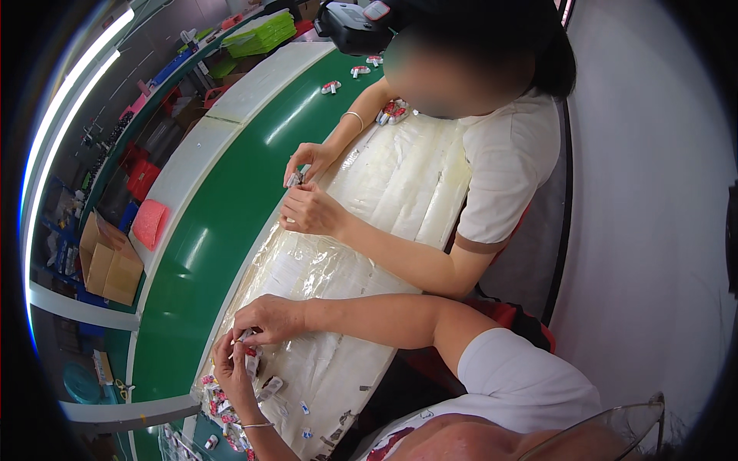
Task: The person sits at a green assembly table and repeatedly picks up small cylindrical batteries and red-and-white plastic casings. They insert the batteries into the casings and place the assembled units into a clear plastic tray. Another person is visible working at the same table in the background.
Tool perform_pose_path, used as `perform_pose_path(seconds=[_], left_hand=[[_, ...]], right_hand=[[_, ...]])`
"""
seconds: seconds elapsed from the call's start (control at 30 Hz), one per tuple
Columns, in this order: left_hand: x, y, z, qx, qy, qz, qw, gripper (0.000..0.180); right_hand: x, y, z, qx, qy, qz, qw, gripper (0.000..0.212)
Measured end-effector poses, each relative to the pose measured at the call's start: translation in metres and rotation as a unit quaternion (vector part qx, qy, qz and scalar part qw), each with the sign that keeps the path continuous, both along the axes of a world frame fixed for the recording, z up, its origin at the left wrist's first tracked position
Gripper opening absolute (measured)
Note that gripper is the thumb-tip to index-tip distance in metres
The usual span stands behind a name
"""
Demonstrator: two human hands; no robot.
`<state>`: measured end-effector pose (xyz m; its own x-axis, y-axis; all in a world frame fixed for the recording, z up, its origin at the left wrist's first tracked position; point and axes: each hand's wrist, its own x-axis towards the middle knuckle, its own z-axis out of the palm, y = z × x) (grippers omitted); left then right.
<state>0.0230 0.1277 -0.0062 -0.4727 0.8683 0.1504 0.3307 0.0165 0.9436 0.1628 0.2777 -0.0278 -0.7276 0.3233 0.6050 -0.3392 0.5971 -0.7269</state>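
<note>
Over the near end of the pale tabletop, my right hand (270, 318) and my left hand (232, 366) meet with pinched fingers. Between the fingertips shows a small whitish piece (244, 336); its exact kind is too small to tell, and both hands appear to grip it. Just below my hands lies a pile of small red, white and pink plastic pieces (221, 406), partly hidden by my left wrist. Beside the pile rests a greyish-white piece (270, 387). Two little blue-and-white bits (304, 407) lie apart to its right.
A co-worker sits beyond my right arm, both hands (309, 201) around a small greyish piece. Alongside the plastic-covered tabletop (384, 173) runs a green conveyor belt (188, 280), with several red-and-white pieces (331, 87) at its far end. A cardboard box (111, 265) and pink foam sheet (151, 223) stand across it.
</note>
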Motion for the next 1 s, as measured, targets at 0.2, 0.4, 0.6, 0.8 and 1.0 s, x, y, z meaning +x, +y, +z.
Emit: perform_pose_path(seconds=[0.2, 0.4, 0.6, 0.8, 1.0], left_hand=[[-0.001, -0.001, -0.001, 0.009, -0.038, 0.008, 0.999, 0.028], [-0.001, -0.005, 0.003, 0.006, -0.142, -0.018, 0.990, 0.025], [-0.006, -0.015, -0.008, 0.008, -0.244, -0.008, 0.970, 0.018], [-0.001, -0.021, 0.000, 0.004, -0.220, 0.019, 0.975, 0.017], [0.004, -0.039, 0.002, -0.010, -0.245, 0.044, 0.969, 0.016]], right_hand=[[0.002, -0.003, 0.005, -0.014, -0.010, 0.012, 1.000, 0.019], [0.002, -0.005, 0.005, 0.048, 0.035, -0.013, 0.998, 0.020], [-0.002, -0.009, 0.002, 0.044, 0.047, 0.004, 0.998, 0.019], [0.004, -0.014, 0.008, 0.053, 0.034, -0.001, 0.998, 0.017], [0.005, -0.018, 0.010, 0.077, 0.052, 0.019, 0.996, 0.015]])
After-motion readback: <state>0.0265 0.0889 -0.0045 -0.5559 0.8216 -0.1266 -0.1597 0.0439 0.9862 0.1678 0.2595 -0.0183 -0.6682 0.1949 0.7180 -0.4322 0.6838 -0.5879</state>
